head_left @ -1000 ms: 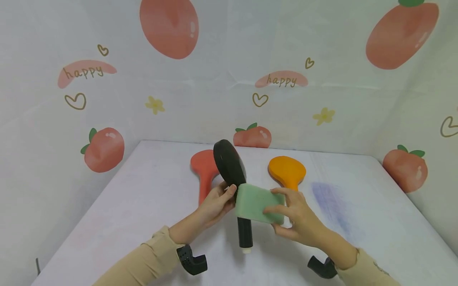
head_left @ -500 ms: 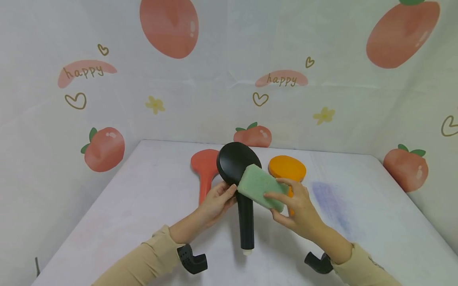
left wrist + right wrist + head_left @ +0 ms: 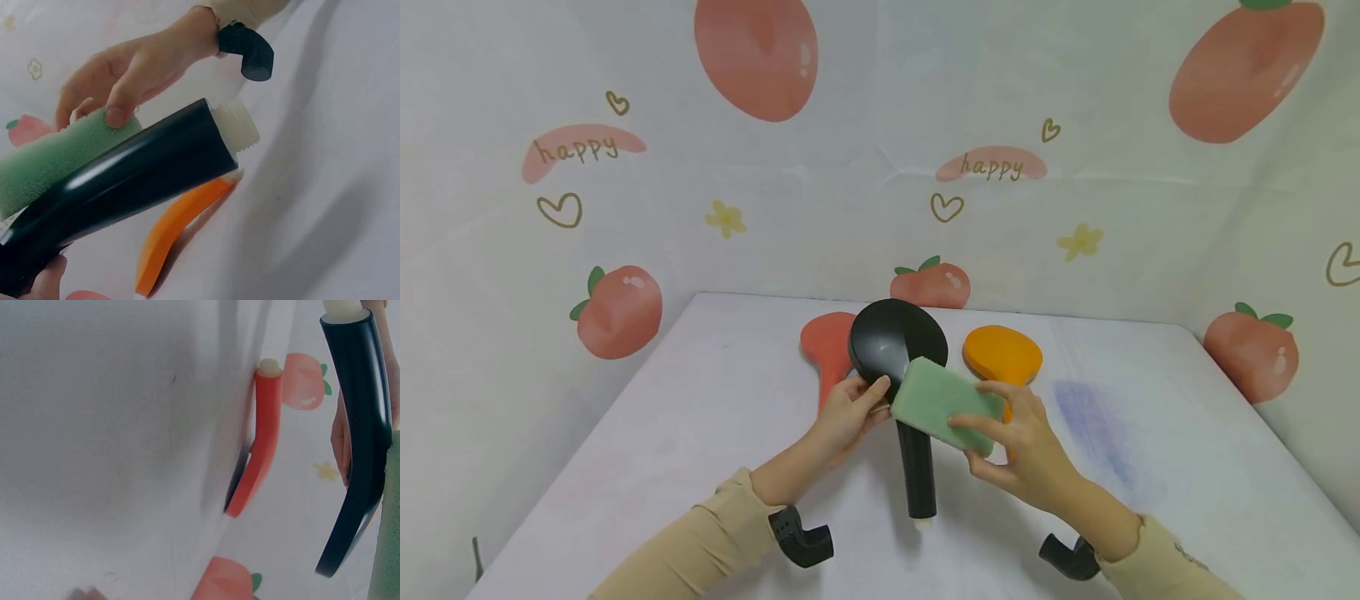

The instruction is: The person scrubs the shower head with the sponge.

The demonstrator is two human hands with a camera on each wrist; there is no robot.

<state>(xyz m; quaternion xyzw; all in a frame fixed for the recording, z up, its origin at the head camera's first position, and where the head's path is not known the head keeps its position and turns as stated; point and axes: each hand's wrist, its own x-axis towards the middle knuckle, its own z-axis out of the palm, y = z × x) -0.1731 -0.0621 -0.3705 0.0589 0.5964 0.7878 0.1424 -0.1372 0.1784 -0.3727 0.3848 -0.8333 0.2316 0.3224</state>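
Note:
A black shower head [image 3: 917, 475] with a white threaded end [image 3: 237, 126] is held up above the table, its round face tilted toward the head camera. My left hand [image 3: 844, 418] grips it at the neck, below the round part. My right hand [image 3: 1026, 446] pinches a green sponge [image 3: 943, 404] between thumb and fingers. The sponge lies across the upper handle and the lower edge of the face, hiding part of both. In the left wrist view the sponge [image 3: 62, 156] rests along the black handle [image 3: 137, 169].
A red shower head [image 3: 827, 350] lies behind my left hand, and an orange one [image 3: 1002, 354] behind my right. Both are on the white table [image 3: 700, 375]. A printed cloth [image 3: 850, 200] hangs at the back. A bluish stain [image 3: 1093, 429] marks the table's right side.
The black shower head has turned from edge-on to show its round face. The sponge has risen and tilted, then moved slightly down and left. The left hand has moved slightly up and left.

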